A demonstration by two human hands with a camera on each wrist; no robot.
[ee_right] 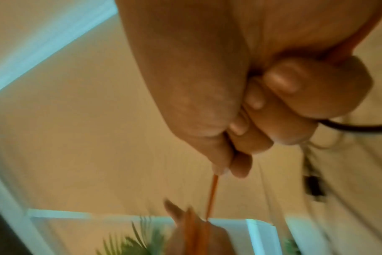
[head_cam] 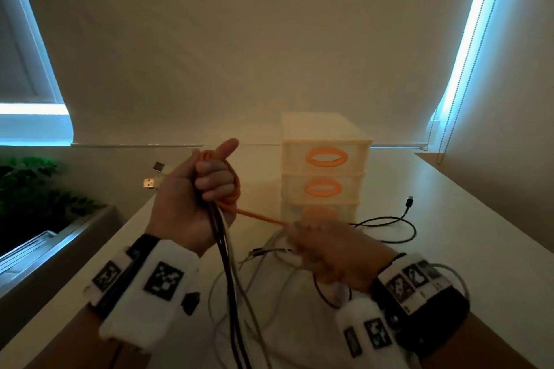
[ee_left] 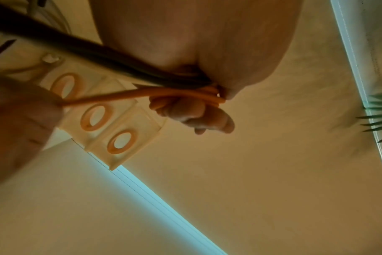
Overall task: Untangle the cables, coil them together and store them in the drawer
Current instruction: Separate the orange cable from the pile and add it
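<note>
My left hand (head_cam: pixel 207 186) is raised above the table and grips a bundle of black and pale cables (head_cam: pixel 224 249), with an orange cable (head_cam: pixel 254 216) wound several times round its fingers (ee_left: pixel 185 110). The orange cable runs taut to my right hand (head_cam: pixel 314 246), which pinches it (ee_right: pixel 212 193) low in front of the drawer unit (head_cam: pixel 323 165). Two USB plugs (head_cam: pixel 153 178) stick out behind the left hand. Loose cable loops (head_cam: pixel 269 278) trail onto the table under both hands.
The small three-drawer unit with orange oval handles (ee_left: pixel 92 117) stands on the white table (head_cam: pixel 449 219), all drawers closed. A black cable (head_cam: pixel 398 225) lies to its right. A green plant (head_cam: pixel 36 186) is beyond the table's left edge. A blind hangs behind.
</note>
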